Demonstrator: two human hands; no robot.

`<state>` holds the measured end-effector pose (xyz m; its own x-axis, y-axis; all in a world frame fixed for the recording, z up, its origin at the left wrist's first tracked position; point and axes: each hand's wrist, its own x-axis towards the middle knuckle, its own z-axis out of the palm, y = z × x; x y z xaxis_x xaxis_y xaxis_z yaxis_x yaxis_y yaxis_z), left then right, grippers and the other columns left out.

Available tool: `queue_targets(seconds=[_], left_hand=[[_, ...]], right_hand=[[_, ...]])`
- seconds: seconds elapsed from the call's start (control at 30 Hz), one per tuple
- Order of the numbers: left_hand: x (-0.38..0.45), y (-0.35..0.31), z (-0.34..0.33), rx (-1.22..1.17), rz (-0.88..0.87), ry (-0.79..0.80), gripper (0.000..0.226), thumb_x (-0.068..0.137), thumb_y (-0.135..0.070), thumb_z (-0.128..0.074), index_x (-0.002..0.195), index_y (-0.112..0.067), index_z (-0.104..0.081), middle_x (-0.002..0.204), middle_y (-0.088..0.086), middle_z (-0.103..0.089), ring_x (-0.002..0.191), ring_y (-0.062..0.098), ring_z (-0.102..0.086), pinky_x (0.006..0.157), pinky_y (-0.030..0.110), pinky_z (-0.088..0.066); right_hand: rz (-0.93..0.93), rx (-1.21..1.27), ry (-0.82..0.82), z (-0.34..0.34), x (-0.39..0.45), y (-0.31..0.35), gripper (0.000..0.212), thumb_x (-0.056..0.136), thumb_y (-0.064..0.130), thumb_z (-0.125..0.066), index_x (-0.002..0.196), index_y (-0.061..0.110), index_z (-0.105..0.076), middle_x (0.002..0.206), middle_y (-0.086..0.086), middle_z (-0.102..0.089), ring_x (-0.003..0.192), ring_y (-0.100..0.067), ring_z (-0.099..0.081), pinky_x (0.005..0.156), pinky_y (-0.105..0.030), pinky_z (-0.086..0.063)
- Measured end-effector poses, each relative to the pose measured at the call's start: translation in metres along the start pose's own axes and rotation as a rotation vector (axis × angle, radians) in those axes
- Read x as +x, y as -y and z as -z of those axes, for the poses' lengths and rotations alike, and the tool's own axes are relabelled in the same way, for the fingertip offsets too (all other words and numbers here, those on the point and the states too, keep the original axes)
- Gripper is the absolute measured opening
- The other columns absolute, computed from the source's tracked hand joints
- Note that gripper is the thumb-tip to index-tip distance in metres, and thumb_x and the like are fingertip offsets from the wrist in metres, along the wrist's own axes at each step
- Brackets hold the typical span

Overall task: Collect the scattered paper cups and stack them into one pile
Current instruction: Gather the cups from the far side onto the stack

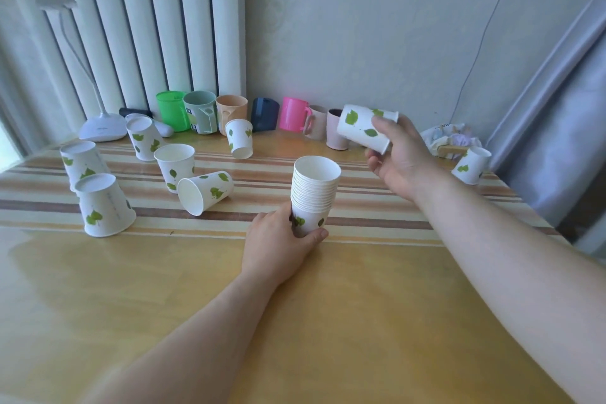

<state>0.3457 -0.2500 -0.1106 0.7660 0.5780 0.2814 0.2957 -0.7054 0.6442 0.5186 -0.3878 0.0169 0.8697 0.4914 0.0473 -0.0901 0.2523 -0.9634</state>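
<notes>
Upright, ribbed-rimmed paper cup stack (314, 193) on glossy wooden table (360, 321).

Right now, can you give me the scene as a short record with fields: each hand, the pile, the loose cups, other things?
left hand: holds the base of the pile
right hand: holds one cup, tilted, raised above the table
pile: upright, mouth up, on the table
loose cups: seven on the table; one on its side, one far right
back row: plastic mugs by the wall
far left: lamp
</notes>
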Motion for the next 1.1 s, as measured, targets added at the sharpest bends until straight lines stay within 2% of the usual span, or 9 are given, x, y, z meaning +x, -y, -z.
queue_targets(seconds=[0.07, 0.17, 0.3, 0.53, 0.67, 0.8, 0.9, 0.97, 1.1], left_hand=[[-0.002, -0.002, 0.002, 0.008, -0.005, 0.001, 0.048, 0.083, -0.07, -0.072, 0.107, -0.029, -0.065, 0.098, -0.011, -0.073, 0.099, 0.023, -0.06, 0.084, 0.04, -0.049], [-0.004, -0.003, 0.004, 0.006, -0.016, 0.003, 0.045, 0.084, -0.069, -0.073, 0.106, -0.03, -0.064, 0.097, -0.012, -0.072, 0.098, 0.023, -0.06, 0.08, 0.039, -0.047], [-0.003, -0.004, 0.004, 0.02, -0.016, 0.058, 0.046, 0.081, -0.073, -0.073, 0.107, -0.036, -0.064, 0.094, -0.02, -0.067, 0.101, 0.02, -0.059, 0.079, 0.038, -0.047], [0.022, -0.021, 0.009, -0.066, 0.103, 0.326, 0.047, 0.069, -0.062, -0.091, 0.103, -0.039, -0.068, 0.099, -0.021, -0.071, 0.095, 0.008, -0.068, 0.079, 0.035, -0.057], [0.042, -0.057, -0.009, -0.006, -0.052, 0.407, 0.042, 0.071, -0.055, -0.093, 0.101, -0.043, -0.066, 0.093, -0.024, -0.068, 0.087, 0.0, -0.063, 0.07, 0.028, -0.048], [0.06, -0.077, -0.042, -0.049, -0.082, 0.389, 0.045, 0.073, -0.056, -0.091, 0.109, -0.039, -0.068, 0.1, -0.021, -0.071, 0.094, 0.003, -0.065, 0.077, 0.03, -0.052], [0.079, -0.084, -0.062, -0.09, -0.051, 0.337, 0.045, 0.072, -0.059, -0.089, 0.106, -0.036, -0.069, 0.098, -0.019, -0.072, 0.092, 0.004, -0.064, 0.073, 0.028, -0.05], [0.085, -0.087, -0.075, -0.1, -0.06, 0.324, 0.043, 0.072, -0.061, -0.088, 0.102, -0.037, -0.068, 0.095, -0.021, -0.072, 0.091, 0.005, -0.065, 0.071, 0.028, -0.049], [0.094, -0.085, -0.097, -0.096, -0.086, 0.34, 0.04, 0.07, -0.066, -0.086, 0.096, -0.042, -0.066, 0.088, -0.022, -0.073, 0.086, -0.005, -0.064, 0.077, 0.03, -0.055]], right_hand=[[0.04, -0.075, 0.078, -0.009, -0.016, 0.009, 0.019, 0.102, 0.017, -0.068, 0.113, 0.031, -0.062, 0.094, -0.001, -0.07, 0.058, -0.011, -0.056, 0.056, -0.023, -0.035], [0.152, -0.365, 0.195, -0.022, -0.03, 0.007, 0.055, 0.094, 0.004, -0.077, 0.141, 0.023, -0.056, 0.112, 0.0, -0.068, 0.069, -0.002, -0.064, 0.057, -0.015, -0.046], [0.245, -0.653, 0.231, -0.025, -0.038, 0.006, 0.1, 0.061, 0.037, -0.088, 0.153, 0.032, -0.05, 0.14, -0.001, -0.066, 0.122, -0.016, -0.069, 0.101, -0.035, -0.059], [0.267, -1.026, 0.308, 0.005, -0.054, 0.018, 0.094, 0.086, 0.033, -0.081, 0.166, 0.039, -0.033, 0.171, 0.0, -0.029, 0.159, -0.016, -0.029, 0.126, -0.034, -0.03], [0.256, -1.112, 0.266, 0.028, -0.047, 0.015, 0.092, 0.09, 0.043, -0.082, 0.167, 0.037, -0.032, 0.16, 0.003, -0.034, 0.155, -0.014, -0.031, 0.118, -0.025, -0.027], [0.272, -1.114, 0.206, 0.065, -0.03, 0.024, 0.09, 0.087, 0.06, -0.079, 0.164, 0.041, -0.036, 0.14, 0.002, -0.041, 0.137, -0.012, -0.041, 0.108, -0.021, -0.034], [0.19, -0.932, 0.003, 0.111, 0.0, 0.024, 0.067, 0.096, 0.061, -0.065, 0.157, 0.04, -0.048, 0.143, 0.0, -0.05, 0.129, -0.01, -0.048, 0.106, -0.025, -0.039], [0.153, -1.032, -0.172, 0.157, 0.026, 0.022, 0.063, 0.09, 0.056, -0.07, 0.149, 0.04, -0.056, 0.145, -0.001, -0.053, 0.125, -0.015, -0.054, 0.108, -0.035, -0.044], [-0.006, -1.352, -0.333, 0.226, 0.081, -0.003, 0.065, 0.084, 0.028, -0.075, 0.148, 0.034, -0.061, 0.155, -0.009, -0.042, 0.14, -0.035, -0.049, 0.116, -0.036, -0.042]])
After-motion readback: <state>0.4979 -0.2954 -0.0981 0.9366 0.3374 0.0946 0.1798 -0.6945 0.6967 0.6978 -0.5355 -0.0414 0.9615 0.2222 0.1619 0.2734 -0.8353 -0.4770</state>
